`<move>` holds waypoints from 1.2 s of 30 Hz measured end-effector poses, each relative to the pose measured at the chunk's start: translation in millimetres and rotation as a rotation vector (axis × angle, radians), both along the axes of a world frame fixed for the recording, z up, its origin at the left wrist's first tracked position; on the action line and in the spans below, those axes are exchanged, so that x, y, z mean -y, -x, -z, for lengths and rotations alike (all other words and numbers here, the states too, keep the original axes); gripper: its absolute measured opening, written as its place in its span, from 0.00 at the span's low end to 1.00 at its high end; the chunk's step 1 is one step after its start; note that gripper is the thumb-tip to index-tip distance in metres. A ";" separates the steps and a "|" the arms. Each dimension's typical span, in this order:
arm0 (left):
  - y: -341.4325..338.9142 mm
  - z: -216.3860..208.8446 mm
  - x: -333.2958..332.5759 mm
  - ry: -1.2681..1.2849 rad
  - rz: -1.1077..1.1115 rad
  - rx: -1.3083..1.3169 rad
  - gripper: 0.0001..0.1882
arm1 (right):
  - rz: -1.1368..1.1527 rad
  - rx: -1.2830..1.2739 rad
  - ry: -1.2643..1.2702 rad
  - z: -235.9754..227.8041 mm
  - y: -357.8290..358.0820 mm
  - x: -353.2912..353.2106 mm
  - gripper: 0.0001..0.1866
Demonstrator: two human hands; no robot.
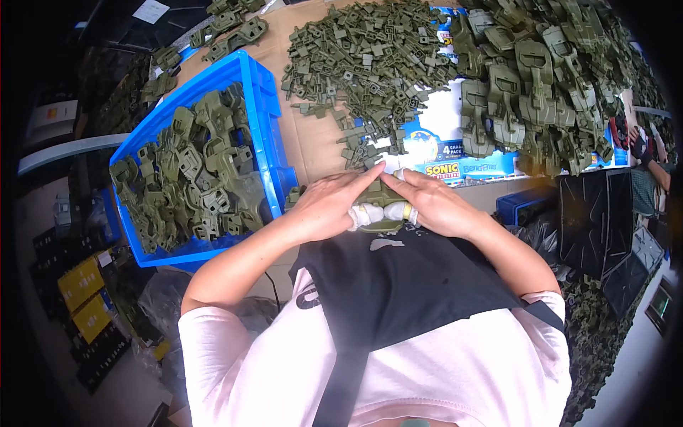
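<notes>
My left hand (329,205) and my right hand (440,206) meet at the table's near edge, close to my black apron. Between them is an olive-green moulded plastic part (381,192), gripped from both sides. White wrapping covers both thumbs, which press side by side on the part, while the index fingers reach toward each other over its far end. Most of the part is hidden under my fingers; only its middle and a curved near rim show. Just beyond my fingertips lies the near end of a heap of small olive-green plastic pieces (370,64).
A blue crate (267,121) full of larger olive-green parts stands on the left. More large parts (533,78) are piled at the right on printed cardboard. Brown cardboard (313,146) covers part of the table. Another person's arm (658,174) shows at the far right, near black crates (594,220).
</notes>
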State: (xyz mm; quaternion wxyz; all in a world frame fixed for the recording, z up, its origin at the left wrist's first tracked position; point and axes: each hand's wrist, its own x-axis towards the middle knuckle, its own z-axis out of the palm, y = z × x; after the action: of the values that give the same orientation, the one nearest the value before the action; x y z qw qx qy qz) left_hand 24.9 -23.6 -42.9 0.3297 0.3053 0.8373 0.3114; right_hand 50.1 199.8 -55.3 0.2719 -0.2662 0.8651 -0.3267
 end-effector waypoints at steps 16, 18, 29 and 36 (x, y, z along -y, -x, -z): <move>21.4 -45.6 13.4 -0.054 0.003 -0.265 0.50 | 0.186 0.166 0.320 0.8 17.3 -11.6 0.30; 22.3 -33.6 44.9 -0.254 -0.189 -0.093 0.52 | 0.232 0.208 0.382 9.7 19.4 -29.2 0.31; -34.1 -1.1 31.3 -0.472 -0.512 0.099 0.45 | 0.007 -0.376 0.197 -33.2 10.3 59.0 0.37; -42.2 1.5 27.5 -0.448 -0.544 0.106 0.44 | -0.158 -0.064 0.232 -23.5 23.6 53.8 0.39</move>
State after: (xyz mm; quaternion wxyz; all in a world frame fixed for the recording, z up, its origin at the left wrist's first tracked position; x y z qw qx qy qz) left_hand 67.1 -51.1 -44.4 0.2027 0.1195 0.7807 0.5789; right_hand 26.5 146.0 -31.8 0.2364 -0.3732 0.8063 -0.3933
